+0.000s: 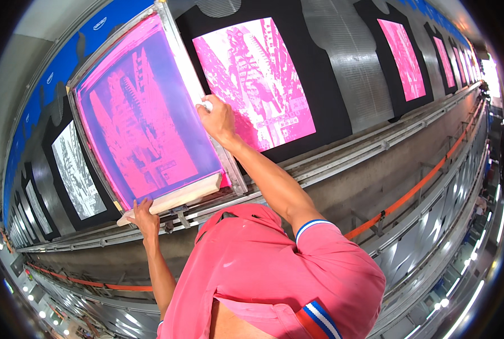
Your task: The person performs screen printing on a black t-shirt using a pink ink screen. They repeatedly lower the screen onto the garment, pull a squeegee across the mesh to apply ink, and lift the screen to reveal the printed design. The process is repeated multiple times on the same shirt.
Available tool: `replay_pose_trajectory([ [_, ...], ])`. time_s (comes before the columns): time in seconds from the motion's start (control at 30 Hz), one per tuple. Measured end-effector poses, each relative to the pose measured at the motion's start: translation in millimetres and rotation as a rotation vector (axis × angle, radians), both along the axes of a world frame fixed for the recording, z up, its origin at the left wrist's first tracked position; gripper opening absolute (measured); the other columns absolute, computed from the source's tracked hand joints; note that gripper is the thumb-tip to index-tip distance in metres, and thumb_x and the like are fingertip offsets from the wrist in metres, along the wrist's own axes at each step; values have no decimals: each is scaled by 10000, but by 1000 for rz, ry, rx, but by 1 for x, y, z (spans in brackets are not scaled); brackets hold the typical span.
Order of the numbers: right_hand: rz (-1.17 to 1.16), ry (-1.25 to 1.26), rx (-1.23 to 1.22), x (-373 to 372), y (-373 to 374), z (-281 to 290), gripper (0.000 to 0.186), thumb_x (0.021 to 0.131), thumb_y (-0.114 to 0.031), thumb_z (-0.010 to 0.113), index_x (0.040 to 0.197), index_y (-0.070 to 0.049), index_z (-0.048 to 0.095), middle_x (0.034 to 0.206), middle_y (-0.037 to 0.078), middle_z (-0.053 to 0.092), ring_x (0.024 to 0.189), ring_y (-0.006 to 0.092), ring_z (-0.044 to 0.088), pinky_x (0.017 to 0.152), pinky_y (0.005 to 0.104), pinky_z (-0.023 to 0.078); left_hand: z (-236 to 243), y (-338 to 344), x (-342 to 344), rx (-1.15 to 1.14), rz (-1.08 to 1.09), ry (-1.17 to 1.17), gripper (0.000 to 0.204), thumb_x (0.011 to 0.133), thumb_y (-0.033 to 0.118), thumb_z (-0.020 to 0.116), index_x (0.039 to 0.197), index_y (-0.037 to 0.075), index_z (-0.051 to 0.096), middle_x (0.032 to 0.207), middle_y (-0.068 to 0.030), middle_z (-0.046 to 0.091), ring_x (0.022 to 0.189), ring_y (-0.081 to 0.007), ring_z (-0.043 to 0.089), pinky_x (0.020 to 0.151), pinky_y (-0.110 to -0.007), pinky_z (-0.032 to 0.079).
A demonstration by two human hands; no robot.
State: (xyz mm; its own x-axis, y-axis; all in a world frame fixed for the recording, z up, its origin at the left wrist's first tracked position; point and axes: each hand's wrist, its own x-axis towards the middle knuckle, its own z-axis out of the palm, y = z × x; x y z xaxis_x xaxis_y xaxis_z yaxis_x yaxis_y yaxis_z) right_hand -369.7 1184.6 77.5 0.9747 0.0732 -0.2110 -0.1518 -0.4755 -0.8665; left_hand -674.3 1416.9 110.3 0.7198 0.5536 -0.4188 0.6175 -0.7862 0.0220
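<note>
A screen printing frame (185, 65) with pink-inked mesh lies tilted over the printing table in front of me. My left hand (145, 219) is closed around the left end of a wooden-handled squeegee (187, 193), which lies across the near end of the screen. My right hand (218, 120) grips the frame's right side rail, with its fingers curled over the edge; a small white piece shows at the fingertips. Right of the frame lies a black shirt panel (325, 107) bearing a pink and white print (254, 79).
More black panels with pink prints (403, 59) run off to the right along the table. To the left, panels carry white and grey prints (78, 169). A metal rail (342, 148) follows the table's near edge, and an orange strip (415, 189) runs along the neighbouring table behind me.
</note>
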Motion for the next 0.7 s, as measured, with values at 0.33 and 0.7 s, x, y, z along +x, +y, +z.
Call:
replay_pose_trajectory([
  [0.33,16,54,38,11,9,-11,315,865,-268,692,1071,-31,684,665,244,667,660,428,688,625,509,526,-13,9,-2,27,-8,58,538,692,-72,612,1176,136,721,1358,-46,641,1435,-326,407,1099,-800,131],
  [0.7,0,49,22,9,9,-12,324,855,-271,703,1069,-28,685,667,240,669,662,421,691,623,507,526,-14,13,-1,27,-22,77,481,725,-4,679,1181,141,722,1359,-34,643,1429,-325,413,1101,-796,122],
])
